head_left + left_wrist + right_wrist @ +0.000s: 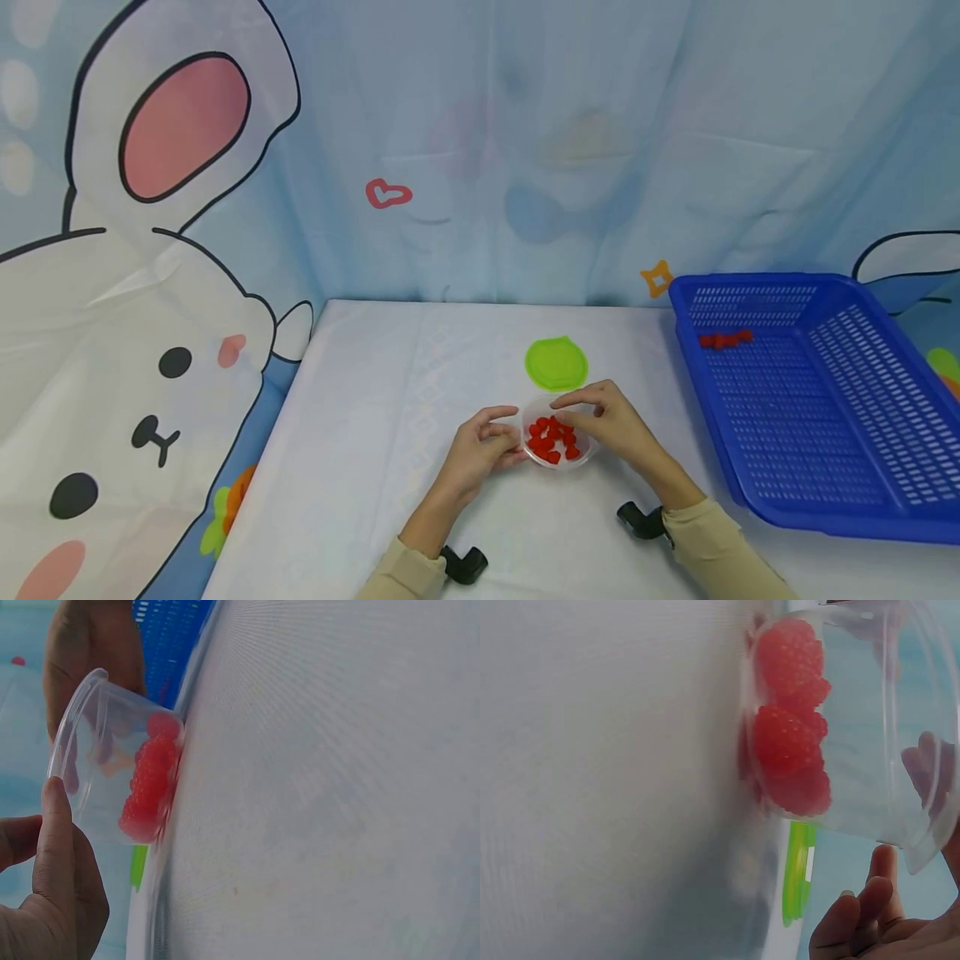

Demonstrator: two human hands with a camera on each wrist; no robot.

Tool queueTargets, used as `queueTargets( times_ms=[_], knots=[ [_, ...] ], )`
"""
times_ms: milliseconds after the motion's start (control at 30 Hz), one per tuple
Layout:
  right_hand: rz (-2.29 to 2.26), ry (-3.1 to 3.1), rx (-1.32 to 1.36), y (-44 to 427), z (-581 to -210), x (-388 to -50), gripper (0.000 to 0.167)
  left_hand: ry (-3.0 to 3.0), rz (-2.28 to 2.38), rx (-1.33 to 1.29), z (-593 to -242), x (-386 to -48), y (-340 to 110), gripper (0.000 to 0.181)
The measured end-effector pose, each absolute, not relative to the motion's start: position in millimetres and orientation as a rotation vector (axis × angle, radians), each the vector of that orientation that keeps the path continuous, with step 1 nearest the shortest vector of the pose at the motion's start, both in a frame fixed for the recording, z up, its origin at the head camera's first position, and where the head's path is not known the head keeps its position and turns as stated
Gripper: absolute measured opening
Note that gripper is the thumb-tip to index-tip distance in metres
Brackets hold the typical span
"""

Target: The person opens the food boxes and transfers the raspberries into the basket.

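A clear cup (534, 410) with several red raspberry-shaped pieces (551, 437) stands upright on the white cloth. My left hand (480, 450) curves round its left side; one fingertip meets the rim in the left wrist view. Over the opening from the right reaches my right hand (611, 421), thumb and index finger a little apart, with nothing visible between them. Through the plastic, the right wrist view shows the red pieces (791, 735) gathered at the bottom. A lime-green lid (557, 364) lies just behind the cup.
At the right stands a blue perforated basket (795, 433) with some red pieces (725, 339) near its far left corner. A light blue patterned curtain (487, 167) hangs behind the table. Black devices (465, 566) sit at both wrists.
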State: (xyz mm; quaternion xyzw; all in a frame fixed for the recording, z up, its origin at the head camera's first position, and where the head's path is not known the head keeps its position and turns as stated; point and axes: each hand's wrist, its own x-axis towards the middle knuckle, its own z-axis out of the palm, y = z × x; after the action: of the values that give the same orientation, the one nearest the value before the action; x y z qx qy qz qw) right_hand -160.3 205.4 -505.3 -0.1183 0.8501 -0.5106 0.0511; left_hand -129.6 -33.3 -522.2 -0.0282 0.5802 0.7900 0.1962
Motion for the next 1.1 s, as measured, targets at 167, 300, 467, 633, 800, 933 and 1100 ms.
queueTargets(
  times_ms=[167,300,467,633,800,933,1100],
  knots=[
    [-1.507,2.583,-0.411,201.2,-513.4,-161.2,0.012,1.624,2.214,-0.078,-523.0,-129.3,-33.3,0.037],
    [-1.371,2.652,-0.508,198.2,-516.4,-161.9,0.012,1.618,2.221,-0.076,-523.7,-129.4,-33.0,0.037],
    [-1.248,2.647,-0.557,194.9,-514.3,-162.3,0.012,1.621,2.227,-0.073,-523.8,-129.5,-32.5,0.038],
    [-1.151,2.631,-0.545,192.4,-509.6,-164.1,0.015,1.623,2.230,-0.068,-523.4,-129.8,-32.8,0.037],
    [-0.934,2.715,-0.580,188.5,-506.3,-166.2,0.020,1.619,2.227,-0.069,-521.7,-129.2,-33.4,0.038],
    [-0.815,2.761,-0.615,185.5,-503.3,-166.7,0.018,1.611,2.231,-0.061,-521.5,-128.3,-33.9,0.038],
    [-0.778,2.768,-0.599,184.4,-502.1,-166.0,0.016,1.611,2.236,-0.056,-520.4,-127.3,-33.6,0.039]
  ],
)
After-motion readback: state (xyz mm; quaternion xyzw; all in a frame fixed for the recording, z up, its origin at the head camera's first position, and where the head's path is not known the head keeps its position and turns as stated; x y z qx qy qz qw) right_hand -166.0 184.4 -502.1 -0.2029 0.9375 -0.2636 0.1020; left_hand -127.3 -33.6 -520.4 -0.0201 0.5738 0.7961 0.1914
